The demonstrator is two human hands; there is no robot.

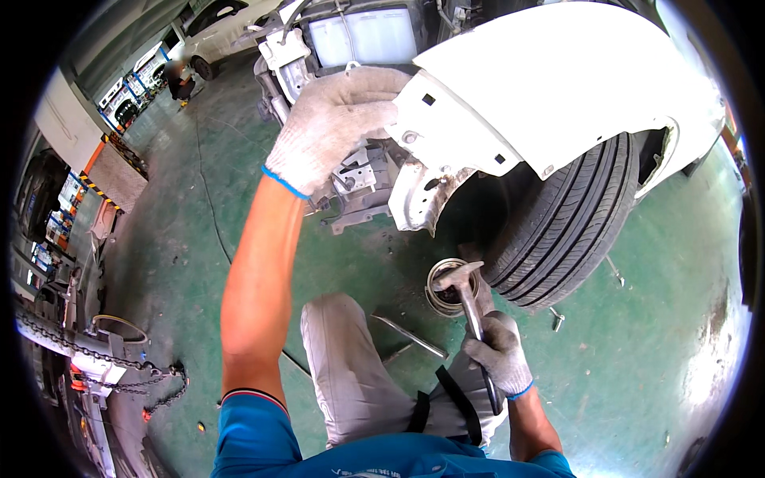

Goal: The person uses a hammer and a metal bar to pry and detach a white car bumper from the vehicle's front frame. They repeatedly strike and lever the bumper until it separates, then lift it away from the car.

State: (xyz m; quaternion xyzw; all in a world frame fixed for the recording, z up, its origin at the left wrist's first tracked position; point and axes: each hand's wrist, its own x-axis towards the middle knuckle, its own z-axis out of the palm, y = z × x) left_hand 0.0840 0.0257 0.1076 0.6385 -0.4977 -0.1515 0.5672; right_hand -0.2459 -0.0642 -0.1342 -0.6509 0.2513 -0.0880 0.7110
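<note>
My left hand (pixel 339 119), in a pale knitted work glove with a blue cuff, is raised to the front end of a white car fender (pixel 590 64). Its fingers close around the fender's edge, with the fingertips partly hidden. Down by my right thigh, my right hand (pixel 502 353), gloved the same way, grips a metal hammer (pixel 470 309) by the handle. The hammer's head points up and away from me, over a round open tin (pixel 430 299) on the floor. Below the fender's arch, the black tyre (pixel 570 223) is turned outward.
A long metal bar tool (pixel 410 336) lies by my knees, and small tools (pixel 557 319) lie near the tyre. A cable (pixel 209 191) crosses the green floor. At left are chains (pixel 163 370) on a white frame. Another person (pixel 182 84) crouches far back near a white car (pixel 231 32).
</note>
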